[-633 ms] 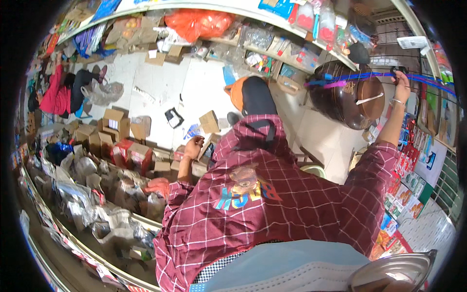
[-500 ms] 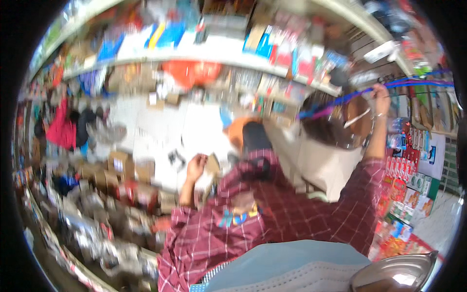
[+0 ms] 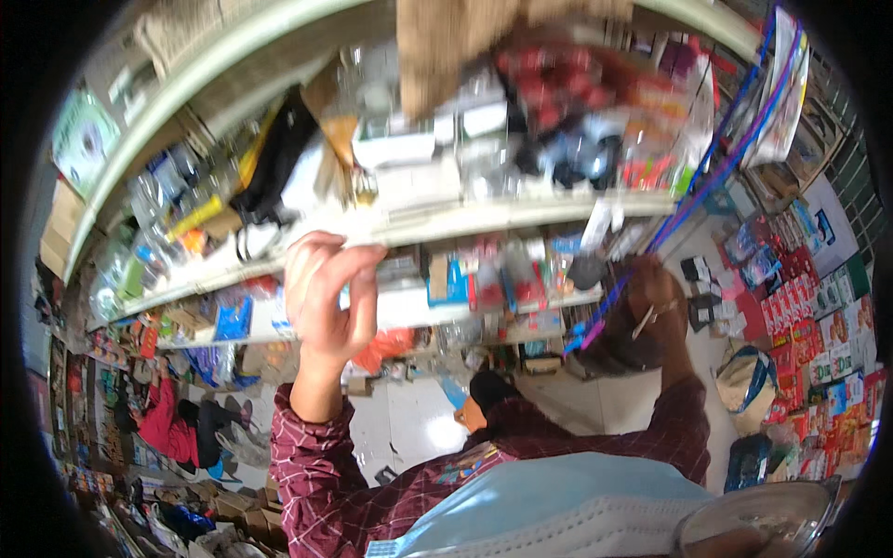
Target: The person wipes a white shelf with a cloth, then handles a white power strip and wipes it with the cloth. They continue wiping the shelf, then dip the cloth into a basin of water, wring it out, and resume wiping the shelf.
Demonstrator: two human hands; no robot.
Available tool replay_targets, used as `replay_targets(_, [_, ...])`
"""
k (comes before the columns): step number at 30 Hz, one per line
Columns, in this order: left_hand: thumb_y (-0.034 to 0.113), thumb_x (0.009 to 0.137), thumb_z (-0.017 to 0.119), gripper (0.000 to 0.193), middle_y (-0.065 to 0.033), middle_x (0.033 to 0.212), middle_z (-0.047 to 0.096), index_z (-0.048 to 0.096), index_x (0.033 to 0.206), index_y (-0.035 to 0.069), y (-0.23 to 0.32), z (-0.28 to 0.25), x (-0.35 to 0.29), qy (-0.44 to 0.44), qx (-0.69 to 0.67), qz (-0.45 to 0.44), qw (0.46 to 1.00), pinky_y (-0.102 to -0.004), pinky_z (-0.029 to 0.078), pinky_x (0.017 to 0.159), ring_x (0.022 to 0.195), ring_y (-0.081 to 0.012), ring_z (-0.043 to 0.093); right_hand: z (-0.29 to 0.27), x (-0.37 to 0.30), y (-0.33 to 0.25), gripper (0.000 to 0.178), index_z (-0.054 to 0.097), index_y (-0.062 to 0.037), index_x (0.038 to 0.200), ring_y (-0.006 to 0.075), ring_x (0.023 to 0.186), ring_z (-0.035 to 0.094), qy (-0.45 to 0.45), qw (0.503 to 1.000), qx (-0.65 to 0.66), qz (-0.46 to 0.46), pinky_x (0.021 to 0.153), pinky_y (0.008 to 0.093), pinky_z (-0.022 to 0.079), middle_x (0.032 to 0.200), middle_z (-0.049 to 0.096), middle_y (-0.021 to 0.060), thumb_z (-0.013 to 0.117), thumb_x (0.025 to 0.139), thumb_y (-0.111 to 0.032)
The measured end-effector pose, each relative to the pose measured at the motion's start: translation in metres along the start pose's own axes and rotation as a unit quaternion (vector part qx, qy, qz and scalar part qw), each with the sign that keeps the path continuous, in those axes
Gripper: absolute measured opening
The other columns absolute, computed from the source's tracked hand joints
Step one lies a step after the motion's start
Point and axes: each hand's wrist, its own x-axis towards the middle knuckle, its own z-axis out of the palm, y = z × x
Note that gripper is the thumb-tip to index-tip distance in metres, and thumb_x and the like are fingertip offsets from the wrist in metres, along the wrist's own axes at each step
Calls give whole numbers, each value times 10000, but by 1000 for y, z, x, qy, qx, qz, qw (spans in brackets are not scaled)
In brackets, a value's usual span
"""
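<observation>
My left hand point(image 3: 330, 298) is raised in front of the shelf edge, with its fingers loosely bent and apart. It shows nothing between the fingers and overlaps the white front edge of the middle shelf point(image 3: 419, 226). On the right, my right hand point(image 3: 651, 286) is darkened and slightly blurred, closed around long thin blue and purple cords point(image 3: 735, 153). The cords slant from the upper right, past the hand, to a loose lower end. A thin pale strip shows at the right wrist; whether it is worn or held I cannot tell.
Overhead hangs a blurred piece of brown cardboard point(image 3: 465, 46). Shelves hold bags, bottles and small boxes. Red packages point(image 3: 800, 321) are stacked at right beside a paper bag point(image 3: 747, 381). A person in a red top point(image 3: 172, 423) is low at the left, near cardboard boxes.
The view has swung up toward the shelves. My left hand has risen from low over the floor to the shelf edge. My right hand still grips the cords, which now slant more steeply.
</observation>
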Motion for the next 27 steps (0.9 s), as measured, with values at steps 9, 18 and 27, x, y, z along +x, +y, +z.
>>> replay_targets(9, [-5,800,643,318,-123,1062,572,581,1110,28,-47,-27,138,72,233,-7,970,-360,391,895,1007,-265,521,-16,-24,-28,120,615,-41,955,100,761,548,-6,975,218,46,685,243,450,833,587,-3,531,873,-15])
replay_targets(18, [205,668,811,578,-98,1106,585,555,1172,84,-80,-31,192,-16,274,20,961,-400,406,899,1027,-283,533,-56,-28,-39,274,565,-75,1193,133,967,544,-80,949,230,200,788,283,483,1066,575,18,538,925,-119])
replay_targets(27, [262,663,806,485,-115,1009,565,575,1044,70,-95,-39,187,-54,212,-39,975,-391,419,785,891,-286,534,-270,51,-357,262,597,23,1055,233,1012,596,-335,869,357,-66,944,350,448,1066,628,136,444,969,-171])
